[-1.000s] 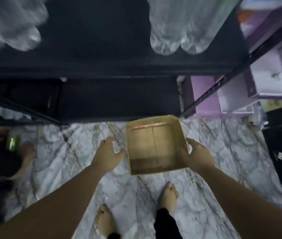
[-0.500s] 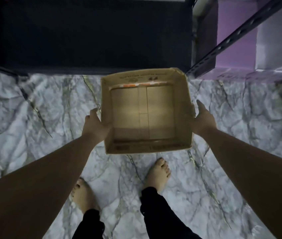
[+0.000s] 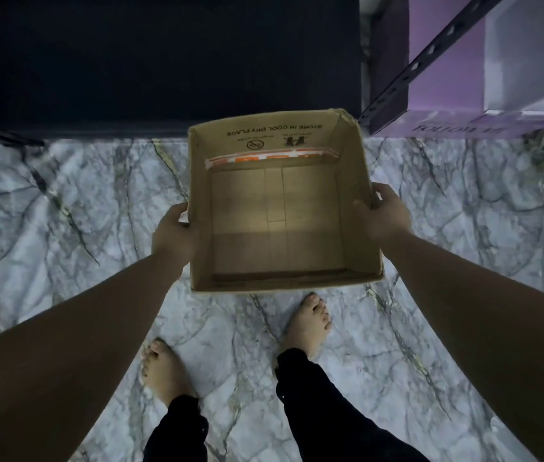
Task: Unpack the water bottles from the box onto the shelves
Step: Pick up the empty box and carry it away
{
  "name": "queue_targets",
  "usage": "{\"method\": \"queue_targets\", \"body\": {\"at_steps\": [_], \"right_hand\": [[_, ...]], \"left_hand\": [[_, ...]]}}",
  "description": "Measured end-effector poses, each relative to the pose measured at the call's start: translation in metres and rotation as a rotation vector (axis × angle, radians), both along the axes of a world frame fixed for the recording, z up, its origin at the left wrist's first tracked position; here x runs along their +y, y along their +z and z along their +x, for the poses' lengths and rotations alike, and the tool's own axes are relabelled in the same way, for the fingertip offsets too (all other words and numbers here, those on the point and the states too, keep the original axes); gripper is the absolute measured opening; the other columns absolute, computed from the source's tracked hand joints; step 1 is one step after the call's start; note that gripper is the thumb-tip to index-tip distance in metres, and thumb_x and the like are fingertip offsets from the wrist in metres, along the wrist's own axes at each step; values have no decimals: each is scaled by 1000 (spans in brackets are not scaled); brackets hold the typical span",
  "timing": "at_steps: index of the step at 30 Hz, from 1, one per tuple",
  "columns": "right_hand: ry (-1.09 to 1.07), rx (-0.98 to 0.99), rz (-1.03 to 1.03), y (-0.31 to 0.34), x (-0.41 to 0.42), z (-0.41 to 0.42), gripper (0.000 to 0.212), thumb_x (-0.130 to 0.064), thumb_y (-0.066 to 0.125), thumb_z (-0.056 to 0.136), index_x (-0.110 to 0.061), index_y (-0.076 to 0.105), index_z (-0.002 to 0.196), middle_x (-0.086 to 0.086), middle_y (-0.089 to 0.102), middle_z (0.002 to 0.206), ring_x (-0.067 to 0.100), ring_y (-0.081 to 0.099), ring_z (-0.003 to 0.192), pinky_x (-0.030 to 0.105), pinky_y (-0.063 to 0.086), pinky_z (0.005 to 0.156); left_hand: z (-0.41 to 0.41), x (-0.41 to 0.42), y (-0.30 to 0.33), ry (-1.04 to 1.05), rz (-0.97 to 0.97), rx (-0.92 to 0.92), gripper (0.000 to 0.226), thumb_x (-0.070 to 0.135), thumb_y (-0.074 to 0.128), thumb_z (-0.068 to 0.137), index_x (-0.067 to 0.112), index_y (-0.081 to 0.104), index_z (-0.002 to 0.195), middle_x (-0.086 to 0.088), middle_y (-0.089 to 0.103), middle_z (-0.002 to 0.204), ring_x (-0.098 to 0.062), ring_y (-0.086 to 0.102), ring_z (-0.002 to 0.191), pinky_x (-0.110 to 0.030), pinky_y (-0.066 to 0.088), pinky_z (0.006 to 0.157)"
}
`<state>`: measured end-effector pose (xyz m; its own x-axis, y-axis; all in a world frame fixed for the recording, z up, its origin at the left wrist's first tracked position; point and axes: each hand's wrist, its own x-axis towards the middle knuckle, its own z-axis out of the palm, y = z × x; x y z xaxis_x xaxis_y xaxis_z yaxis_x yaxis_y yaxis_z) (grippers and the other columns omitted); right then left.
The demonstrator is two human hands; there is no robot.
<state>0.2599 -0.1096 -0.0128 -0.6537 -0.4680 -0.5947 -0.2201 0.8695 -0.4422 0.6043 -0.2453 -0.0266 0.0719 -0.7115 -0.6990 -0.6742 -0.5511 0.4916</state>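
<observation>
Holding the open brown cardboard box (image 3: 277,208) above the marble floor (image 3: 64,208), our left hand (image 3: 172,233) and right hand (image 3: 385,213) grasp its sides; it's empty, so unpacking looks done.

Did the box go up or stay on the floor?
Yes. The box has risen toward the camera, now hiding more marble floor than before, held by both hands.
</observation>
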Motion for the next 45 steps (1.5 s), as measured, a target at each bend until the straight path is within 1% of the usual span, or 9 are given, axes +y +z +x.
{"method": "queue_targets", "body": {"at_steps": [3, 6, 13, 17, 20, 25, 31, 36, 45], "right_hand": [[11, 38, -10, 37, 8, 12, 39, -33, 56, 103, -36, 57, 141, -15, 61, 84, 22, 62, 88, 32, 48, 76], [13, 64, -14, 78, 20, 27, 34, -37, 52, 105, -38, 58, 138, -6, 66, 91, 26, 64, 91, 31, 45, 74], [-28, 113, -101, 207, 50, 81, 40, -16, 51, 103, -25, 61, 141, -14, 56, 78, 31, 63, 89, 35, 46, 77], [-93, 88, -173, 292, 71, 115, 38, -23, 54, 104, -23, 60, 142, -8, 59, 78, 26, 58, 81, 34, 43, 73], [-133, 69, -220, 347, 93, 133, 39, -34, 56, 105, -29, 59, 143, 1, 67, 92, 24, 63, 80, 36, 50, 70], [-204, 64, -296, 415, 134, 153, 39, -22, 67, 97, -34, 64, 134, -14, 67, 88, 6, 64, 78, 28, 48, 63], [-307, 76, -363, 446, 184, 148, 50, -15, 72, 92, -39, 65, 135, -9, 72, 97, 22, 73, 90, 48, 61, 87], [-423, 64, -392, 459, 223, 125, 46, -8, 69, 94, -31, 66, 134, -3, 72, 96, 19, 72, 86, 48, 61, 86], [-595, 100, -407, 459, 308, 30, 46, -16, 73, 94, -35, 67, 135, -8, 76, 104, 16, 74, 89, 46, 61, 88]], "left_hand": [[18, 7, 30, -80, -69, -32, 30, 53, 56, 100, 43, 63, 128, 3, 75, 84, -26, 72, 86, -44, 62, 82], [33, 12, 74, -94, -105, -28, 32, 50, 56, 103, 43, 63, 132, 3, 74, 82, -19, 71, 80, -32, 54, 70], [74, 20, 206, -70, -175, 54, 26, 42, 63, 100, 37, 68, 125, 9, 77, 81, -16, 74, 87, -32, 56, 79], [100, 28, 290, -46, -211, 121, 14, 48, 66, 96, 52, 68, 109, 12, 79, 81, -13, 76, 87, -36, 59, 86], [114, 32, 347, -127, -249, 134, 23, 42, 67, 97, 49, 65, 119, 12, 77, 84, -12, 74, 86, -36, 59, 85], [125, 33, 413, -246, -270, 158, 34, 30, 67, 98, 38, 64, 132, 6, 77, 95, -18, 74, 89, -35, 59, 80], [95, 37, 461, -384, -305, 214, 29, 30, 73, 95, 39, 69, 122, 9, 76, 96, -12, 74, 90, -41, 61, 88], [38, 49, 482, -517, -316, 222, 30, 26, 72, 96, 29, 71, 126, 7, 76, 99, -10, 72, 92, -39, 60, 87], [-112, 89, 488, -690, -296, 209, 31, 35, 72, 96, 37, 69, 127, 7, 76, 99, -15, 72, 94, -41, 60, 88]]}}
